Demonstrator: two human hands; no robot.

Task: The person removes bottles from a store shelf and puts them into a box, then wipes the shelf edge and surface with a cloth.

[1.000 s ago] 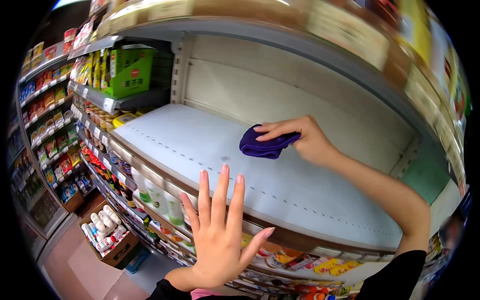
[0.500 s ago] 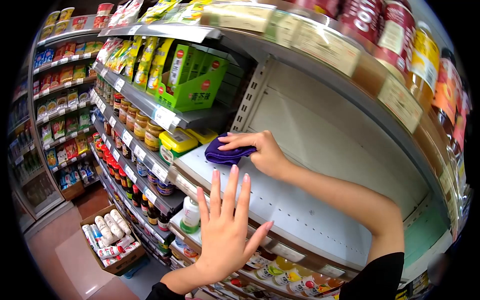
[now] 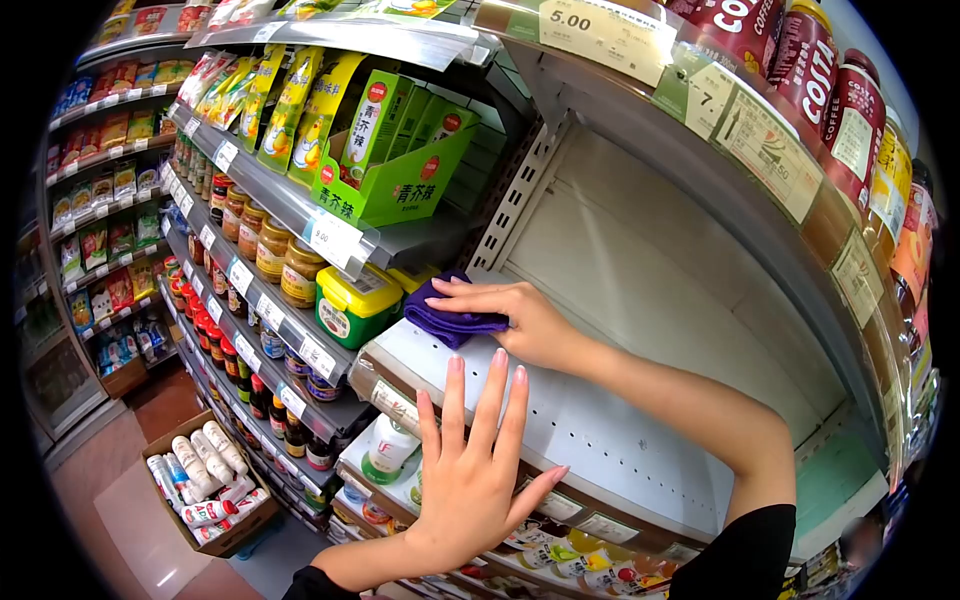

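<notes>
My right hand (image 3: 535, 322) lies over a folded purple cloth (image 3: 450, 322), its fingers pressing it onto the white perforated shelf (image 3: 610, 440) near the left end. The cloth sits close to a yellow-lidded green tub (image 3: 352, 303) on the neighbouring shelf. Lower and nearer to me, my left hand (image 3: 470, 495) is held up with its fingers spread, holding nothing. Its fingertips overlap the front edge of the shelf in view; I cannot tell whether they touch it. Left of that hand, a white bottle with a green base (image 3: 388, 448) stands on the shelf below.
Overhead, a shelf with price labels (image 3: 607, 38) carries coffee bottles (image 3: 805, 85). At the left are a green display box (image 3: 400, 185), jars (image 3: 272, 250) and seasoning packets (image 3: 300, 115). A cardboard box of bottles (image 3: 208, 480) stands on the floor. Drink bottles (image 3: 590, 560) line a lower shelf.
The view has shifted and come a little closer to the shelves. My right hand and the cloth have moved slightly left on the shelf. The left hand stays spread and appears slightly lower and further right.
</notes>
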